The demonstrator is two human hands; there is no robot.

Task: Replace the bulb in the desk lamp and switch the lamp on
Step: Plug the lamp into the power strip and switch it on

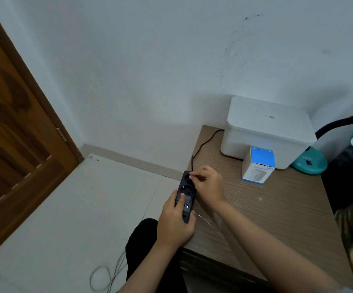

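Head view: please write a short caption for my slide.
Left hand holds a black power strip at the desk edge while the right hand works at its top socket.

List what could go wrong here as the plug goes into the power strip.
1. The power strip sits at the desk edge, steadied only by the left hand; it could slip off.
2. The right hand pinches close to a socket, so its fingers might touch the prongs.
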